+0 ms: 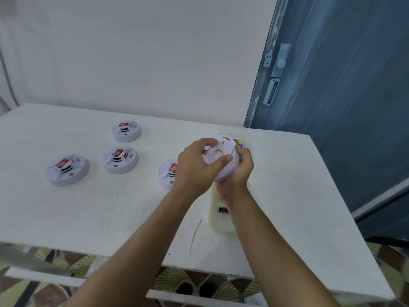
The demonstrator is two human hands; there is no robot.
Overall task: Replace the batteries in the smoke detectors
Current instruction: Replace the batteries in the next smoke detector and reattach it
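both hands (218, 167) grip one smoke detector (223, 159).

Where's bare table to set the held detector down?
Free: the wide near-left table strip between the three left smoke detectors and the front edge; also right of the tray to the table's right edge. Crowded: around the fourth smoke detector and tray.

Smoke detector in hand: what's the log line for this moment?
smoke detector: held | left hand: grips | right hand: grips | battery: in tray
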